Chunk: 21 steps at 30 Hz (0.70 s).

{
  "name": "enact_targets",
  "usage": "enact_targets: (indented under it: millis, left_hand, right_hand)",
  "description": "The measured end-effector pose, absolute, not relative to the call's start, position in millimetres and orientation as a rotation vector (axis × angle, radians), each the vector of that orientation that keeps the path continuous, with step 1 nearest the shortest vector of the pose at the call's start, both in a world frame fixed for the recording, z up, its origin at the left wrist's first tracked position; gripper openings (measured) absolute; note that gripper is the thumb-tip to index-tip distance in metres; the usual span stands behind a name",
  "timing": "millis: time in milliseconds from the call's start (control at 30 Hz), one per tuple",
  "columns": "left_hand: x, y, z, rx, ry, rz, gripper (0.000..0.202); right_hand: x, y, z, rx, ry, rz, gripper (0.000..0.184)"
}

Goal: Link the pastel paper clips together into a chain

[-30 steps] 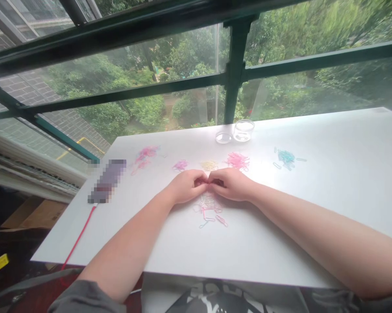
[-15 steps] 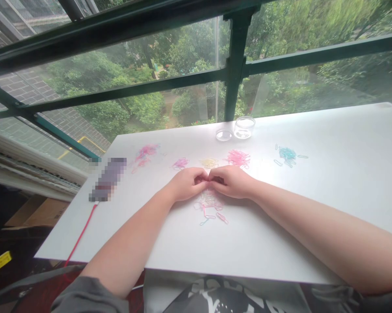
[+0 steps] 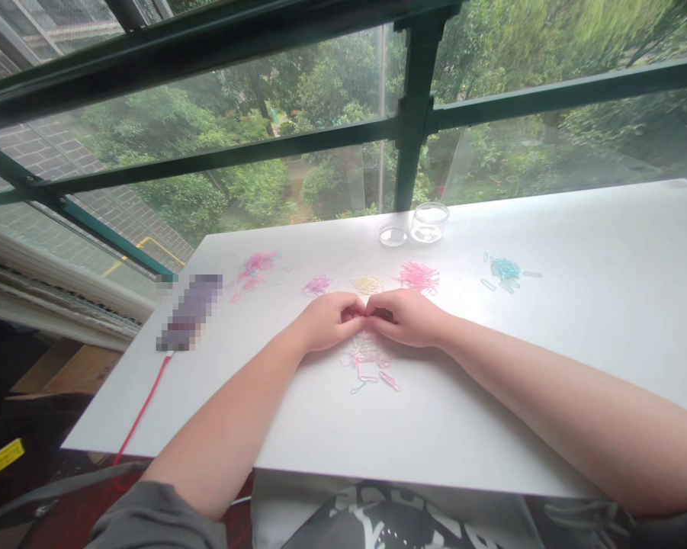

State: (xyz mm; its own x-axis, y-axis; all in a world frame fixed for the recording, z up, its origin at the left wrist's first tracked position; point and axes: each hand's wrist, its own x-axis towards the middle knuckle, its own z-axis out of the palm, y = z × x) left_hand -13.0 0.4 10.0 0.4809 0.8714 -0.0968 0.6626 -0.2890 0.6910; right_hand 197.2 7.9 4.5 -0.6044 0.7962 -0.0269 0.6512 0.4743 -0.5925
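My left hand and my right hand rest on the white table, fingertips pinched together and meeting over a mixed pile of coloured paper clips. What the fingers pinch is too small to name. Sorted heaps lie beyond the hands: pink clips, yellow clips, purple clips, red-pink clips and teal clips.
A clear round container and its lid stand at the table's far edge by the window frame. A blurred-out dark object with a red cable lies at the left edge. Cardboard boxes sit below left.
Both hands stay pinched together over the mixed pile. Only the camera has shifted slightly.
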Motion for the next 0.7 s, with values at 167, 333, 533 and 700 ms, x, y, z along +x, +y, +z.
enact_targets:
  millis: [167, 333, 533, 700]
  left_hand:
    - [-13.0, 0.8, 9.8, 2.05, 1.253, 0.395, 0.021]
    - [-13.5, 1.2, 9.0, 2.051, 1.248, 0.396, 0.021]
    - [-14.0, 1.3, 8.5, 2.053, 1.242, 0.4, 0.023]
    - [-14.0, 1.2, 8.9, 2.054, 1.241, 0.395, 0.023]
  right_hand:
    - [196.5, 8.3, 3.9, -1.228, -2.466, 0.821, 0.021]
    - [197.4, 8.2, 3.3, -1.212, -2.468, 0.818, 0.022]
    - [197.4, 8.2, 3.8, -1.207, -2.467, 0.819, 0.023]
    - [196.9, 8.2, 4.5, -1.219, -2.464, 0.828, 0.023]
